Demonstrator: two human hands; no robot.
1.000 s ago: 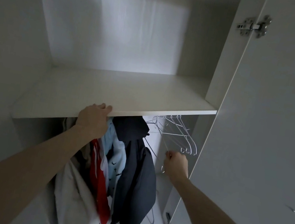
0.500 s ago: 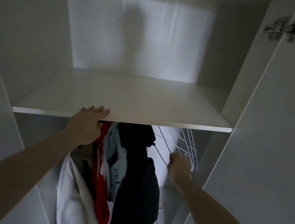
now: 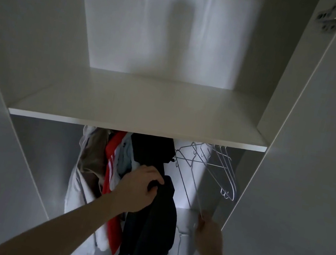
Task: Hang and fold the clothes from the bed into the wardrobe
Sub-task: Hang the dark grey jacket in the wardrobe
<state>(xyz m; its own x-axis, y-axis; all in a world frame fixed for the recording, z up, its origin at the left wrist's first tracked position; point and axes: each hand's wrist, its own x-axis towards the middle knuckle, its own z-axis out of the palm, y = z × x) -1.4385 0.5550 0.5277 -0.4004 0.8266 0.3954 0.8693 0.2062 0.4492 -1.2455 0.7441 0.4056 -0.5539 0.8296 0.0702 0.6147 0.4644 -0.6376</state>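
Under the wardrobe shelf (image 3: 136,125), our left hand (image 3: 137,189) grips the black jacket (image 3: 150,224) beside crowded clothes while our right hand (image 3: 208,236) pinches a wire hanger (image 3: 194,189).

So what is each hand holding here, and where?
Left hand grips the hanging black garment by a fold; right hand pinches a thin white wire hanger at its lower end.

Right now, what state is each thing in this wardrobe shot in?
Left hand: grips the black jacket.
Right hand: pinches the lower end of a wire hanger.
Black jacket: hanging, bunched where gripped.
Red garment: hanging among the other clothes.
White garment: hanging at the left end.
Wire hanger: bare, pulled down at an angle.
Spare hangers: bare, hanging.
Shelf: nothing visible on it.
Wardrobe door: open.
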